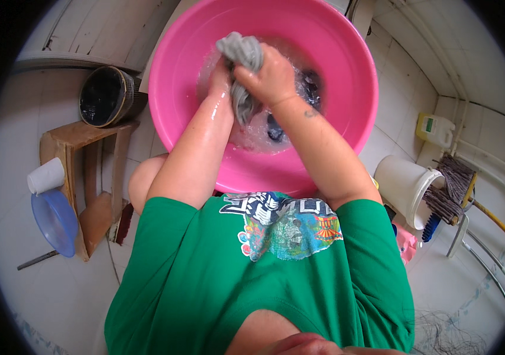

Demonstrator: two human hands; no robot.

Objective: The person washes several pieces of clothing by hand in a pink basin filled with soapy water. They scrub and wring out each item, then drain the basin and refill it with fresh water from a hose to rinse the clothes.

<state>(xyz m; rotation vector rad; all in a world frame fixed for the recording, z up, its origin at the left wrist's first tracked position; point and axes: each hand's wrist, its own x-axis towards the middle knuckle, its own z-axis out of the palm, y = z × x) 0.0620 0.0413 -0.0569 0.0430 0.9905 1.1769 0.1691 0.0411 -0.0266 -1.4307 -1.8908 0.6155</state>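
Observation:
A large pink plastic basin stands before me, with cloudy, sudsy water in its bottom. Above the water, a bunched wet grey cloth is gripped between both hands. My right hand closes on its upper part from the right. On the other side my left hand holds it, the fingers mostly hidden behind the fabric. One end of the cloth hangs down between my forearms. Dark fabric lies partly under water at the basin's right side, and another piece of it shows below my right wrist.
At left, a black bin sits by a wooden stool, near a white cup and a blue plastic bowl. To the right are a white bucket, a mop head and a plastic jug.

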